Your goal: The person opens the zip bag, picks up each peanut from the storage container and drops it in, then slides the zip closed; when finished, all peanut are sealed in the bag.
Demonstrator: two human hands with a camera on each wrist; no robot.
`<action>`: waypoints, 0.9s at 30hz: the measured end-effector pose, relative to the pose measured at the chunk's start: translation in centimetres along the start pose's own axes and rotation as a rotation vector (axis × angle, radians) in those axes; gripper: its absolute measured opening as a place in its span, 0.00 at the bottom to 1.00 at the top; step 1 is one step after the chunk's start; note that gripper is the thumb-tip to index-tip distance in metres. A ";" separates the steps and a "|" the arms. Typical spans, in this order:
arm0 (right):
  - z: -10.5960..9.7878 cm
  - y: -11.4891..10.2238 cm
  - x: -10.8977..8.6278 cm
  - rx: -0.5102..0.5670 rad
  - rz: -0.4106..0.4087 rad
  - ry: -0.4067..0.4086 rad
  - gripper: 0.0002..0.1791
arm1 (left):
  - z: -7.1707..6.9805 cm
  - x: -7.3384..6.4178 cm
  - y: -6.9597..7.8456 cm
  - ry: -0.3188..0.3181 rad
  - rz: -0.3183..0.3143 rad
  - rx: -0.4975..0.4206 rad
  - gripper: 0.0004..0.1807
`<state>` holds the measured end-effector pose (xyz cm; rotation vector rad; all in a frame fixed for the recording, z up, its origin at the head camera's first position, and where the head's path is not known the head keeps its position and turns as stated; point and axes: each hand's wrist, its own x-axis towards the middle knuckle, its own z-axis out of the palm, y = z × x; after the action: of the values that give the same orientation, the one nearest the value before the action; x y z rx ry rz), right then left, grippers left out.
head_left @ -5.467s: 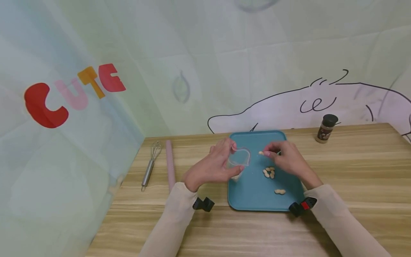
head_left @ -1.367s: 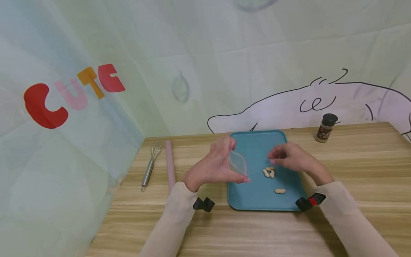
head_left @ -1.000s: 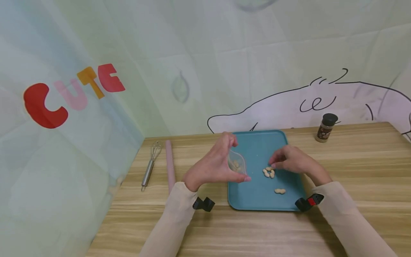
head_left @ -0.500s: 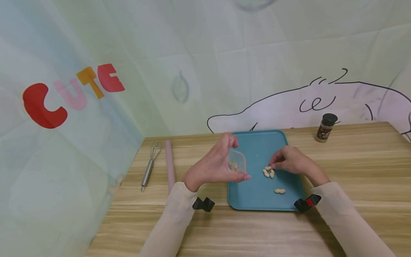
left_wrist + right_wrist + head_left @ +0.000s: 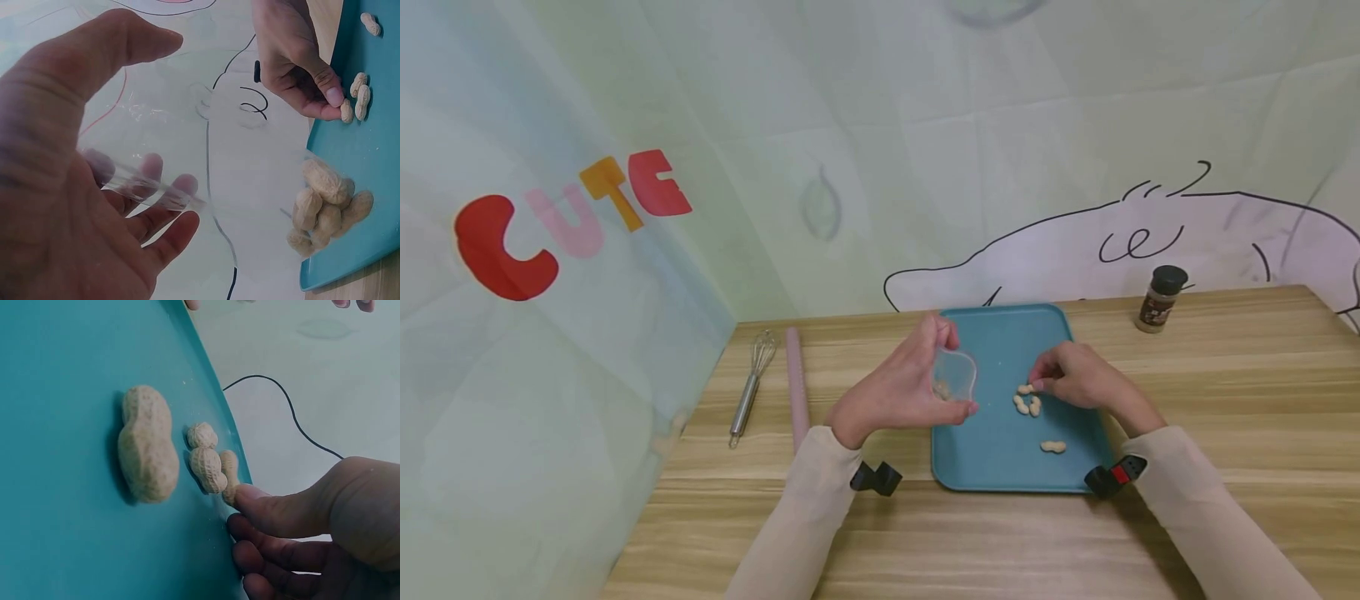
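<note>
My left hand [image 5: 898, 383] grips a clear plastic bag [image 5: 955, 373] above the left side of the blue tray [image 5: 1000, 467], fingers and thumb spreading its mouth wide. In the left wrist view, several peanuts [image 5: 325, 203] lie at the bottom of the bag. Thumb and fingertips of my right hand [image 5: 1082, 379] pinch one end of a peanut [image 5: 229, 472] on the tray. Two more peanuts [image 5: 1021, 405] lie right beside it, and a single peanut [image 5: 1052, 447] lies apart, nearer the tray's front edge.
Left of the tray, a whisk [image 5: 751, 392] and a pink rod [image 5: 797, 383] lie on the wooden table [image 5: 887, 542]. A black-capped seasoning jar [image 5: 1159, 302] stands at the back right. A printed curtain [image 5: 850, 167] hangs behind the table.
Earlier my right hand held a peanut near the bag's mouth. It then came down, without that peanut, to the group on the tray and now pinches another. The left hand stays put.
</note>
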<state>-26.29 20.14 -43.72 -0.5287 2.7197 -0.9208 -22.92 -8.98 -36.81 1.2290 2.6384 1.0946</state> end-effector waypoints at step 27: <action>-1.8 -3.8 -1.5 0.124 -0.079 0.199 0.06 | 0.0 0.1 0.1 0.012 0.023 0.012 0.33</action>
<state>-24.51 18.87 -39.80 -0.5510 2.8074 -1.2134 -23.00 -8.88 -36.71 1.2621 2.6500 1.0942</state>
